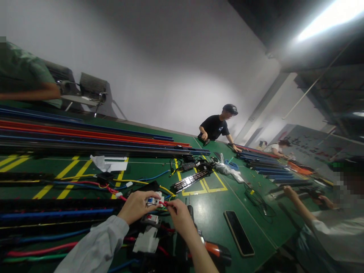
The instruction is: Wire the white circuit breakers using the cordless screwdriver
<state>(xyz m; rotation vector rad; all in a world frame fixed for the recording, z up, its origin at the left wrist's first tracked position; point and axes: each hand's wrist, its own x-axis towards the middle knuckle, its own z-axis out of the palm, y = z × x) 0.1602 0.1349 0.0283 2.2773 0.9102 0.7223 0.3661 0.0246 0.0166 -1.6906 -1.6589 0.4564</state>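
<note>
Between the thumb and fingers of my left hand (138, 206) is a small white-and-blue switch block (152, 201). A red wire (163, 203) comes out of its right side, and my right hand (182, 218) pinches that wire close to the block. Just below my hands sit a second block with a red face (151, 218) and a white plastic piece (146, 240). Thick red (42, 248), blue and green cables run in from the left toward them. My fingers partly hide where wire and block meet.
A phone (239, 233) and an orange-and-black power tool (214, 251) lie to the right on the green table (210, 206). Long black, blue and red rails (85, 131) stretch across the back. Metal strips (192, 181) lie mid-table. Several people work around it.
</note>
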